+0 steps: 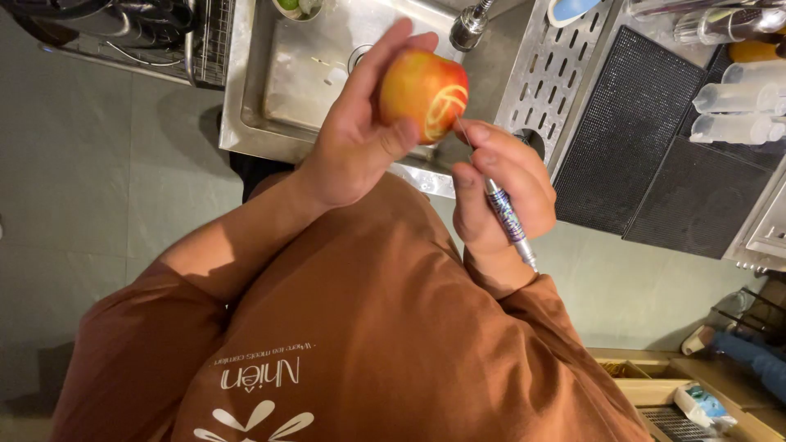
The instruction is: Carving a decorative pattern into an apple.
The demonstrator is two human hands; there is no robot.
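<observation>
My left hand (pixel 356 143) grips a red and yellow apple (pixel 419 88) from the left, fingers curled over its top, and holds it up above the sink's front edge. Pale curved lines are cut into the skin on the apple's right side. My right hand (pixel 501 184) is closed around a thin carving knife (pixel 509 219) with a patterned handle. Its fine blade points up at the cut lines and touches the apple's lower right. My brown shirt fills the lower part of the view.
A steel sink (pixel 262 98) with a faucet (pixel 470 24) lies behind the hands. To its right are a perforated drain board (pixel 550 69) and black bar mats (pixel 647 139). Clear glasses (pixel 737 98) lie far right. A dish rack (pixel 164 33) sits top left, a wooden tray (pixel 647 389) bottom right.
</observation>
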